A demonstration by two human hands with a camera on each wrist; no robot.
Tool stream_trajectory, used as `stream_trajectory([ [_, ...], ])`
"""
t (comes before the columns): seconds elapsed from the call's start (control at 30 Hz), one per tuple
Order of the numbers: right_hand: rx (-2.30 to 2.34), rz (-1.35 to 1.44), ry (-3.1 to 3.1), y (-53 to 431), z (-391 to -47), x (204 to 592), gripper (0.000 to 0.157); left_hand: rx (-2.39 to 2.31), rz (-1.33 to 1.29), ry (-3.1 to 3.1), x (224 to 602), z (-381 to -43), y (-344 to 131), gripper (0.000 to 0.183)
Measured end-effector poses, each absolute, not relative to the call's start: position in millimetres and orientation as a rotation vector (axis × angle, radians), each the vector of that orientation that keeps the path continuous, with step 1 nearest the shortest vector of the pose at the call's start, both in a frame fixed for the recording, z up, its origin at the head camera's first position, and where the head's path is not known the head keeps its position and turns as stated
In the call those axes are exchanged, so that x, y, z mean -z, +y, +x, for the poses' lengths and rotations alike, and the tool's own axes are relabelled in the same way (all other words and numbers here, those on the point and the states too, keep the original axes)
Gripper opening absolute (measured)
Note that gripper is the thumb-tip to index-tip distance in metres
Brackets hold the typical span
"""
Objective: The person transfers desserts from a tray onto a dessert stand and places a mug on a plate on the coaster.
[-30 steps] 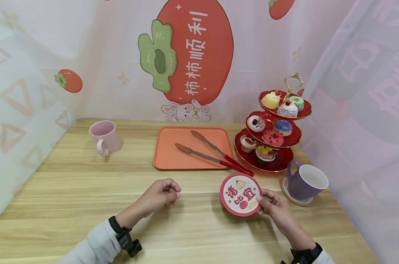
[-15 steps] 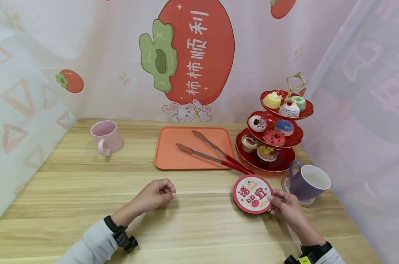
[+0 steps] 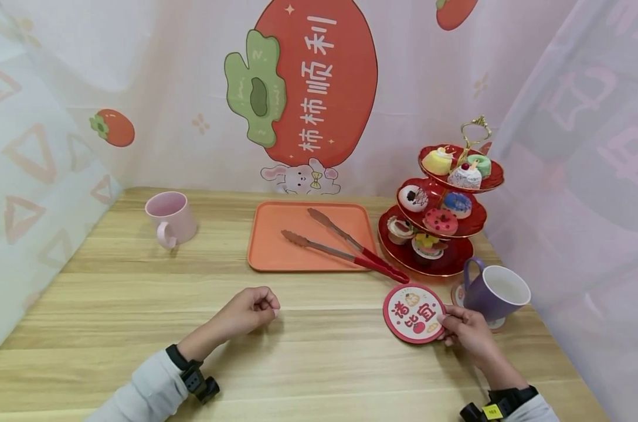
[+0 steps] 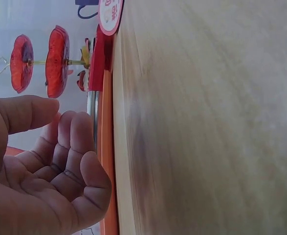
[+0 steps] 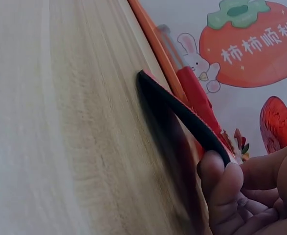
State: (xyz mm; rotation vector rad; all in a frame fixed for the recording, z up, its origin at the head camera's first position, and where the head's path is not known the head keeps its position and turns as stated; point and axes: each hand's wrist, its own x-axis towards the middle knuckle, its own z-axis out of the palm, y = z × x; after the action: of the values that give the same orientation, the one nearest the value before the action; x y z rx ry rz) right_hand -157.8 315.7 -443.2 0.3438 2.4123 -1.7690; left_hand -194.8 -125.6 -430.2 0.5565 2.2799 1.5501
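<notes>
My right hand [image 3: 473, 335] pinches the right edge of a round coaster [image 3: 414, 314] with a red rim and printed red characters. Seen from the right wrist, the coaster [image 5: 189, 117] is tilted, its dark underside facing the table and a shadow below it. Whether its far edge touches the wood I cannot tell. My left hand [image 3: 247, 312] idles above the table at the left, fingers loosely curled; the left wrist view shows nothing in its palm [image 4: 40, 191]. Just right of the coaster, a purple mug [image 3: 495, 293] stands on another coaster [image 3: 458, 295], which it partly hides.
Tongs [image 3: 369, 264] with red handles lie across an orange tray [image 3: 266, 258], the handle ends reaching over its edge toward the coaster. A three-tier red stand [image 3: 458, 258] holds several cakes at the back right. A pink mug [image 3: 173, 220] stands at the back left.
My right hand has carried the coaster to the right, closer to the purple mug, slowing lately. My left hand has shifted slightly left, and the view has moved a little.
</notes>
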Motion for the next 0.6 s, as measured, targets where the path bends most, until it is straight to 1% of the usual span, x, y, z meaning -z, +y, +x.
stream_trajectory([
  [0.33,1.579,0.363,2.541,317.0,-160.4,440.4,0.036,-1.506,0.555,2.316,430.0,-194.1,-125.8,0.008],
  [0.6,1.291,0.333,2.753,314.6,-164.1,434.7,0.03,-1.478,0.569,2.344,431.4,-194.6,-125.9,0.007],
])
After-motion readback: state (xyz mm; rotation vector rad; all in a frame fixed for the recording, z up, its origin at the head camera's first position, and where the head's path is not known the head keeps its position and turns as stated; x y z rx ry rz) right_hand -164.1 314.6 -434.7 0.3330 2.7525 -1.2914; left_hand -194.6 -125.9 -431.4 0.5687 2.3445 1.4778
